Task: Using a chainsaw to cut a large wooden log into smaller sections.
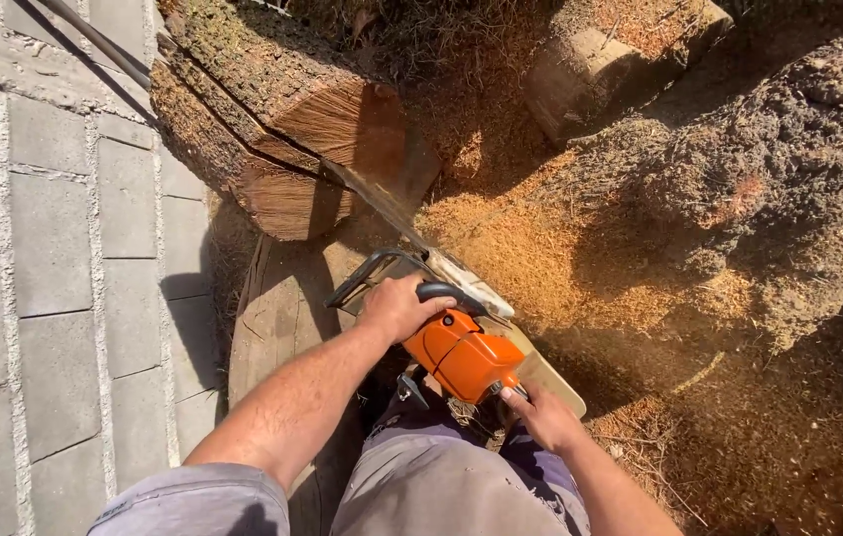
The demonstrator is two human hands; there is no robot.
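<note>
L hand [399, 306] wrapped round front handle, R hand [543, 415] clasping rear grip of orange chainsaw [461, 352]. Bar buried in big log [277, 134] lying by paving; cut looks partway thru, sawdust pile [530, 248] beside.

A single head-worn camera looks steeply down from above the person's own forearms, close over the orange-bodied chainsaw [461, 355] at frame centre; it faces forward toward the split brown log [272, 129], with grey paving slabs [54, 268] left and heaped sawdust [540, 248] right.
</note>
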